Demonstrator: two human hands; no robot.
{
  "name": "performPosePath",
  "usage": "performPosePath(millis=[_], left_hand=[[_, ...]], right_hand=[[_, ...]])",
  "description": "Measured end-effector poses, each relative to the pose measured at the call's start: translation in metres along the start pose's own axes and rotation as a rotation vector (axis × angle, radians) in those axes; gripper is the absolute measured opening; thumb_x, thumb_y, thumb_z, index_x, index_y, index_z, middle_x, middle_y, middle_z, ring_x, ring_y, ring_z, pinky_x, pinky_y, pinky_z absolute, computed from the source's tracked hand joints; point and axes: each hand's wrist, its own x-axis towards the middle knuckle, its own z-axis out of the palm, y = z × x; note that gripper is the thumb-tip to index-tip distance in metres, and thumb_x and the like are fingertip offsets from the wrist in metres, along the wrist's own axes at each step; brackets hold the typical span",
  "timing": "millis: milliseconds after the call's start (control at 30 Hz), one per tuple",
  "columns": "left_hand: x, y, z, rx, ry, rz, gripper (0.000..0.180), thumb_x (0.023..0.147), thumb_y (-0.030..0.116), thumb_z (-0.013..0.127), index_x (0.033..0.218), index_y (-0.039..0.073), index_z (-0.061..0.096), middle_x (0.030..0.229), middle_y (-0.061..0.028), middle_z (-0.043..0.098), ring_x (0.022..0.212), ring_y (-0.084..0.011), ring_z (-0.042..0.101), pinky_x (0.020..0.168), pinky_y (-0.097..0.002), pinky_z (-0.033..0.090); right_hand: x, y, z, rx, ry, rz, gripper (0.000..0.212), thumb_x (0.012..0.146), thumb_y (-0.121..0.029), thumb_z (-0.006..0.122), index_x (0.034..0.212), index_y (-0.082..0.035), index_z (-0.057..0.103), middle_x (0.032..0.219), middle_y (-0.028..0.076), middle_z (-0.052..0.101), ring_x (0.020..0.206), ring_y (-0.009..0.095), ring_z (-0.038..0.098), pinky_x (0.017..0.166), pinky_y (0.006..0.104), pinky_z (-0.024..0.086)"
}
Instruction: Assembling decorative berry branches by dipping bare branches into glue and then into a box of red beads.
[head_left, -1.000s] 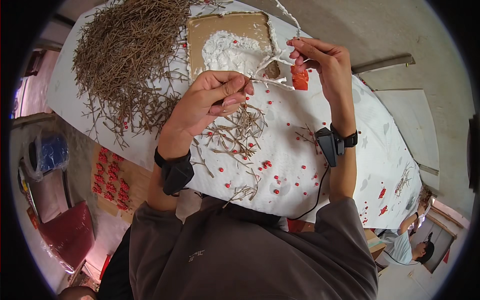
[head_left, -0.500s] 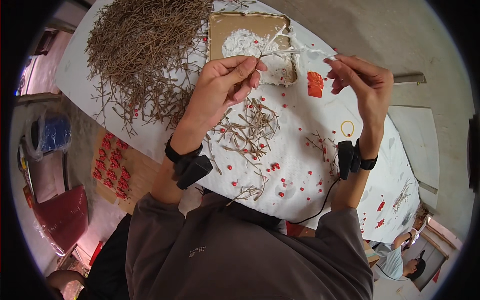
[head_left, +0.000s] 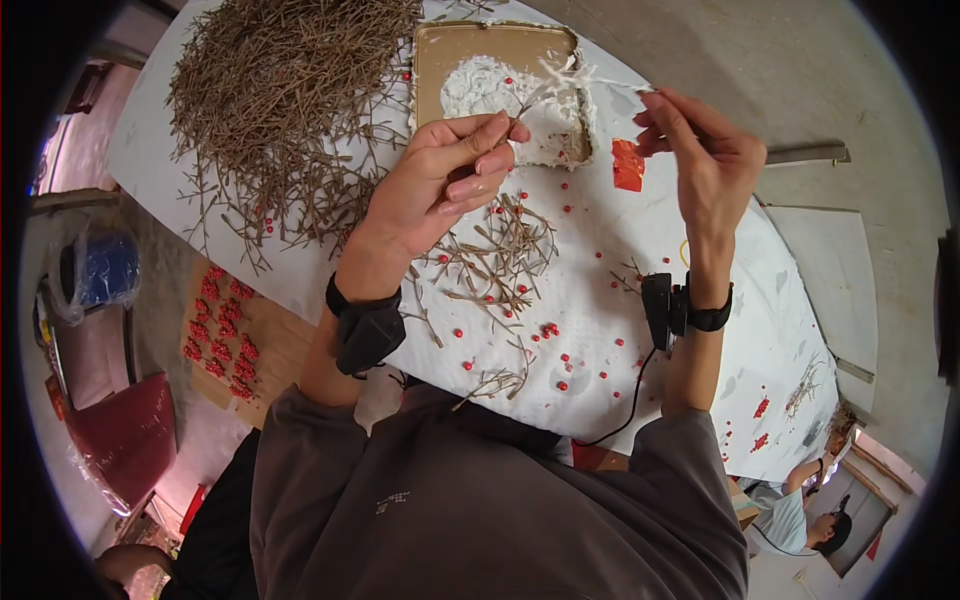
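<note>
Above the tan tray (head_left: 428, 75) of white paste (head_left: 470, 88), my left hand (head_left: 440, 175) pinches a thin brown twig (head_left: 522, 112) between thumb and forefinger. The twig's forked far ends are coated white. My right hand (head_left: 708, 150) is raised to the right of the tray, its thumb and fingertips closed on the end of a white strand (head_left: 610, 82) that runs toward the twig's white tips. Whether the strand is paste alone or covers something is hard to make out. A red-orange wrapper piece (head_left: 628, 165) lies below the right fingers.
A big heap of brown twigs (head_left: 290, 110) covers the table's far left. More loose twigs (head_left: 500, 255) and scattered red berries (head_left: 550, 330) lie nearer me. Red berry clusters (head_left: 225, 330) rest on cardboard at the left. Another person (head_left: 800, 515) is at lower right.
My right hand has moved left and slightly away from me, closer to the twig. The white strand has shifted with it, while the left hand stays almost in place, still holding the twig.
</note>
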Motion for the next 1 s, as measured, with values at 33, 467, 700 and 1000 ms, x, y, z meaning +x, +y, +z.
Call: performPosePath(millis=[33, 467, 700, 1000], left_hand=[[0.000, 0.000, -0.001, 0.001, 0.001, 0.001, 0.026, 0.103, 0.019, 0.047, 0.106, -0.005, 0.056, 0.070, 0.0026, 0.048, 0.046, 0.0010, 0.036, 0.041, -0.0158, 0.026], [0.002, 0.002, -0.002, -0.277, -0.248, -0.165, 0.017, 0.104, 0.013, 0.041, 0.100, 0.000, 0.051, 0.066, 0.0064, 0.036, 0.048, -0.0004, 0.029, 0.044, -0.0163, 0.026], [0.002, -0.001, -0.002, -0.205, -0.205, -0.118, 0.016, 0.104, 0.012, 0.040, 0.099, 0.001, 0.051, 0.066, 0.0066, 0.036, 0.049, -0.0009, 0.030, 0.045, -0.0172, 0.026], [0.001, 0.000, -0.004, -0.282, -0.185, -0.096, 0.015, 0.103, 0.009, 0.040, 0.098, 0.001, 0.052, 0.067, 0.0059, 0.040, 0.050, -0.0011, 0.032, 0.047, -0.0173, 0.026]], right_hand=[[0.001, 0.000, -0.001, 0.061, 0.048, -0.025, 0.018, 0.089, -0.002, 0.064, 0.103, 0.008, 0.069, 0.082, 0.014, 0.070, 0.066, 0.016, 0.067, 0.062, 0.0266, 0.055], [0.002, -0.001, 0.007, 0.091, -0.036, -0.068, 0.016, 0.089, -0.001, 0.064, 0.100, 0.007, 0.071, 0.080, 0.014, 0.070, 0.067, 0.016, 0.066, 0.059, 0.0263, 0.056], [-0.018, -0.032, 0.019, 0.134, 0.093, 0.108, 0.010, 0.084, -0.001, 0.068, 0.090, 0.006, 0.073, 0.067, 0.009, 0.068, 0.054, 0.011, 0.062, 0.049, 0.0212, 0.049], [-0.027, -0.037, 0.024, 0.185, 0.149, -0.051, 0.013, 0.086, 0.001, 0.065, 0.093, 0.010, 0.071, 0.070, 0.012, 0.068, 0.054, 0.013, 0.060, 0.050, 0.0243, 0.049]])
